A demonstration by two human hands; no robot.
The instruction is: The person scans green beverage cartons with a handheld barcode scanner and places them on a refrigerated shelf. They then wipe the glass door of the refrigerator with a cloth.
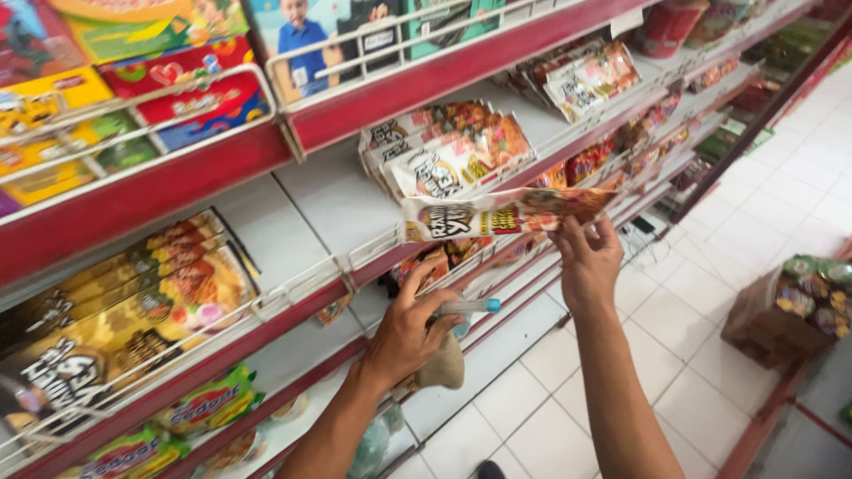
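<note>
While the right hand (587, 266) pinches one end of a flat noodle packet (506, 213) just above the white wire rail (373, 244), the left hand (410, 333), below that rail, grips a blue-capped marker (470, 306); support the packet's sagging far end when sliding it behind the rail

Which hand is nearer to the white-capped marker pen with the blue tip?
Left. The left hand holds the marker pen between its fingers, along with a beige cloth. The right hand is apart, up to the right, gripping a noodle packet.
</note>
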